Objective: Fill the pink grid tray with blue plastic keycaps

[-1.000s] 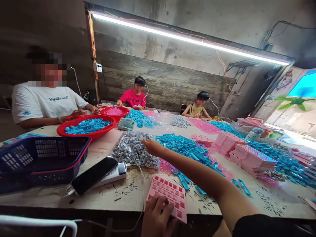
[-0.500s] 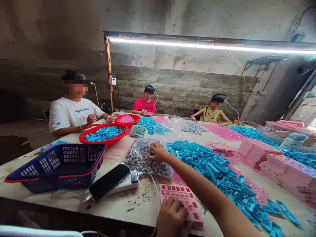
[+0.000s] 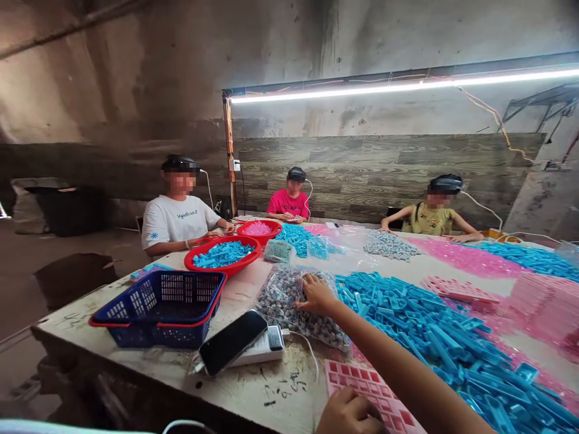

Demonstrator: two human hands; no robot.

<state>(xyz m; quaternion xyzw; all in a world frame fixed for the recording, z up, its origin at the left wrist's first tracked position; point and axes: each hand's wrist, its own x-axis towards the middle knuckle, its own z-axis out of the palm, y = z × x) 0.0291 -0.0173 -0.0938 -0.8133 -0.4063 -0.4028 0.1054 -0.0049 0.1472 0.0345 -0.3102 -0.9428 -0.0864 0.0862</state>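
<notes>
My right hand (image 3: 317,294) lies on a clear plastic bag (image 3: 275,295) full of small grey-white and blue pieces, its fingers spread and the thumb apart. The bag's contents are too small to name. At the bottom edge, my left hand (image 3: 350,413) is curled over the near left part of a pink tray (image 3: 375,389) with rows of square and rectangular recesses. Its fingertips are hidden, so I cannot make out what they hold. Just right of the bag spreads a heap of blue trough-shaped plastic pieces (image 3: 407,319), partly behind my right forearm.
A phone (image 3: 233,342) rests on a white power bank (image 3: 260,349) with cables. Left stand a navy basket (image 3: 158,334) and red basins (image 3: 244,265) holding blue and pink pieces. Pink trays are stacked (image 3: 543,307) at right. Three people (image 3: 178,217) sit across the table.
The view has swung left, so the table and its things appear farther right and slightly lower. My right hand stays on the bag; my left hand remains at the pink tray.
</notes>
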